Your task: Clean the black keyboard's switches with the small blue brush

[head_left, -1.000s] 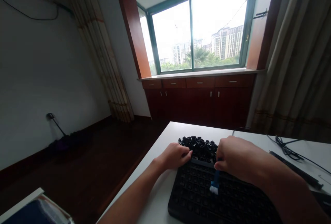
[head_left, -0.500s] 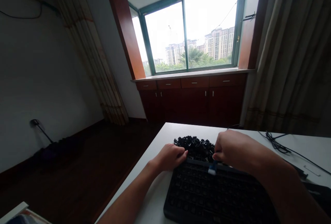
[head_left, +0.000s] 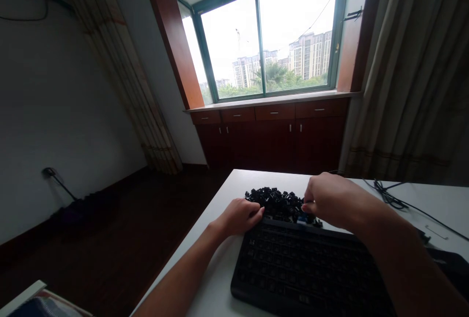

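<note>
A black keyboard (head_left: 300,268) with its keycaps off lies on the white table. Behind its far edge is a heap of small black keycaps (head_left: 273,200). My left hand (head_left: 244,216) is closed at the keyboard's far left corner, its thumb along the edge; the fingertips are hidden. My right hand (head_left: 324,202) is closed around a small blue brush (head_left: 302,220), whose head sits at the far edge, in front of the heap. Most of the brush handle is hidden by the fingers, and my right forearm covers the keyboard's right part.
On the right of the white table (head_left: 208,263) lie a coiled black cable (head_left: 390,197), a thin bent wire (head_left: 436,232) and a dark object (head_left: 449,268). Beyond the table stands a red-brown cabinet (head_left: 264,138) under a window. A mop-like thing (head_left: 73,209) rests by the left wall.
My right hand has drawn the brush away from me, from over the keyboard's top rows to its far edge. My left hand stays at the corner. The view has tilted slightly.
</note>
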`<state>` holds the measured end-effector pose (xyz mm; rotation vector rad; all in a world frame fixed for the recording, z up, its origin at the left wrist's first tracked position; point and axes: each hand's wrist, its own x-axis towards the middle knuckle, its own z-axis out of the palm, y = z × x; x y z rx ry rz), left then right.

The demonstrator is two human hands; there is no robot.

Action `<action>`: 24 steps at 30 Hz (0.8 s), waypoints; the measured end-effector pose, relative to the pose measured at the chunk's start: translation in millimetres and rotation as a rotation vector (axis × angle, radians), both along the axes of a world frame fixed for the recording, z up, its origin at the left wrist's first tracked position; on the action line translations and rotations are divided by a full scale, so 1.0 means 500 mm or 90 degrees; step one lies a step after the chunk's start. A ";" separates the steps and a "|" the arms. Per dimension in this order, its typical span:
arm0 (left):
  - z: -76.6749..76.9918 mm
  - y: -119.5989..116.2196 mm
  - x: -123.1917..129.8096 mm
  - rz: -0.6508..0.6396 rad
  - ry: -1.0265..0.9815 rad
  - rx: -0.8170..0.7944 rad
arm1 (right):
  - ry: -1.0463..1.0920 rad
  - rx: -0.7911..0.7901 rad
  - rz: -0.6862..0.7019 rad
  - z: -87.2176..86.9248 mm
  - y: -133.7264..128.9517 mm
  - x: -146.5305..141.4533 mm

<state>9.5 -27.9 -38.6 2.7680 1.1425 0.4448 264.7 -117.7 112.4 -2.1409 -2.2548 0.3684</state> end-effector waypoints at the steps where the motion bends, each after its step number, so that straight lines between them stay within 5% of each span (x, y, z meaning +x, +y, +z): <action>1: 0.001 -0.001 0.000 0.000 0.002 -0.004 | 0.006 0.002 0.003 0.002 0.000 0.002; 7: -0.001 -0.001 0.003 0.008 -0.001 -0.019 | 0.064 -0.095 0.044 0.013 -0.023 -0.004; 15: -0.001 0.002 0.004 0.007 -0.006 -0.027 | 0.022 -0.012 0.005 0.005 0.002 0.023; 24: 0.001 0.000 0.008 0.021 -0.004 -0.040 | 0.085 -0.126 0.061 0.015 -0.017 0.016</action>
